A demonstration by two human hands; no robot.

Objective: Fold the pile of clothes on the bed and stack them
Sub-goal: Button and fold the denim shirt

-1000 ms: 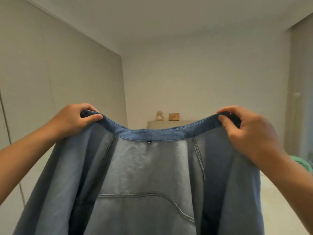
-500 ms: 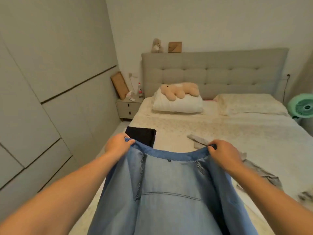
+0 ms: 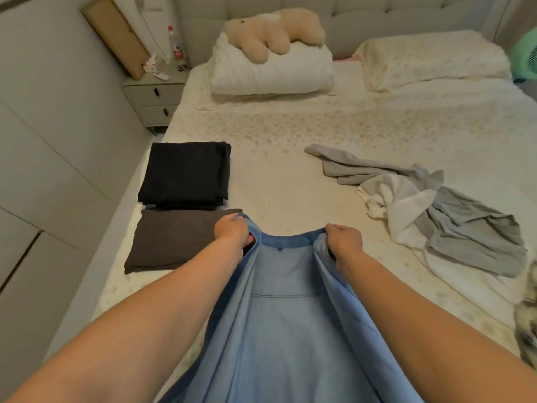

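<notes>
The blue denim garment (image 3: pixel 286 321) is coming down from up in the air and is now hanging low in the middle of the frame, just over the bed (image 3: pixel 290 175). The left hand (image 3: pixel 234 232) and the right hand (image 3: pixel 344 242) are each pinching one end of its top edge, fingers curled tight round the cloth. The garment is running long from the hands down toward the bottom of the frame. Both hands look about equally near. Two folded dark clothes (image 3: pixel 183 205) are lying at the left. A loose grey and white pile (image 3: pixel 430 210) is waiting at the right.
</notes>
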